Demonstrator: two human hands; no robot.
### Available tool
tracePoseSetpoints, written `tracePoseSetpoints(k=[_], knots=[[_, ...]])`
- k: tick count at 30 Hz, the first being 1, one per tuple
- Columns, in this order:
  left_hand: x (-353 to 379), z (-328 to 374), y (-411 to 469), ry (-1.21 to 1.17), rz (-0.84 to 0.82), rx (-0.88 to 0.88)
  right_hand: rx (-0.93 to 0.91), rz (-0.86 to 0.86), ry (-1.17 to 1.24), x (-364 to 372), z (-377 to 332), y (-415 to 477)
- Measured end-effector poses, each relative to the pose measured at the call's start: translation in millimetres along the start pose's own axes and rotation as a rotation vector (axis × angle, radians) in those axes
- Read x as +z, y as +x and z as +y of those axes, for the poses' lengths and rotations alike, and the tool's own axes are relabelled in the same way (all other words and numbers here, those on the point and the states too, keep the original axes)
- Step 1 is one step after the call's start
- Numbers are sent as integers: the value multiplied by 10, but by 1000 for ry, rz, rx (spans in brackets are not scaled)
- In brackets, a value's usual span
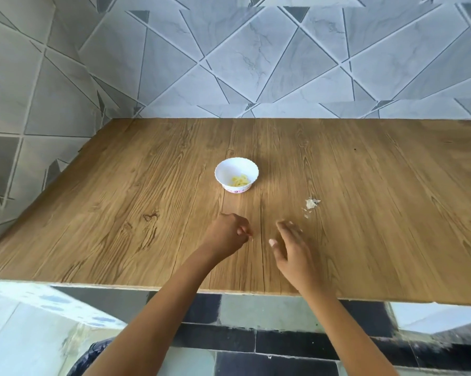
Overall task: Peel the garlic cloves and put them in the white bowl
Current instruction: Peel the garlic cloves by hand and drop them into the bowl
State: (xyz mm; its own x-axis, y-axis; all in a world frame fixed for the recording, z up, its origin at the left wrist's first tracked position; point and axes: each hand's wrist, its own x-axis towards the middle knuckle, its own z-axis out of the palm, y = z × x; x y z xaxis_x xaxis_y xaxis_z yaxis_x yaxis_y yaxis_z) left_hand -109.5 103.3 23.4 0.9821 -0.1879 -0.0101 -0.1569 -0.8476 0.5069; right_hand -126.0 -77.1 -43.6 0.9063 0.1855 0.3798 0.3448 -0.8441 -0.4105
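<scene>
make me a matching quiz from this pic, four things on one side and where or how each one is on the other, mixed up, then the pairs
1 white bowl
2 garlic skins
3 left hand
4 right hand

a fingers spread
b holds peeled cloves
c fingers curled
d loose on the wooden table, right of the bowl

Pairs: 1-b, 2-d, 3-c, 4-a

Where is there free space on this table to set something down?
Bare: the table left of the white bowl and left hand; the strip between bowl and wall; the right side beyond the garlic skins. Crowded: the middle, with bowl, skins and right hand.
</scene>
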Motion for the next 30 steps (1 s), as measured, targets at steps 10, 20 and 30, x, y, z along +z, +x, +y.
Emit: tracePoseSetpoints(k=[10,20,30], knots=[[239,22,-146,327,77,115,21,-144,-123,61,-40,-59],[53,-56,-177,-634,-29,-177,90,-205,561,-142,-112,13],[72,60,-244,-786,-1,-288,295,-238,821,-249,-309,109]])
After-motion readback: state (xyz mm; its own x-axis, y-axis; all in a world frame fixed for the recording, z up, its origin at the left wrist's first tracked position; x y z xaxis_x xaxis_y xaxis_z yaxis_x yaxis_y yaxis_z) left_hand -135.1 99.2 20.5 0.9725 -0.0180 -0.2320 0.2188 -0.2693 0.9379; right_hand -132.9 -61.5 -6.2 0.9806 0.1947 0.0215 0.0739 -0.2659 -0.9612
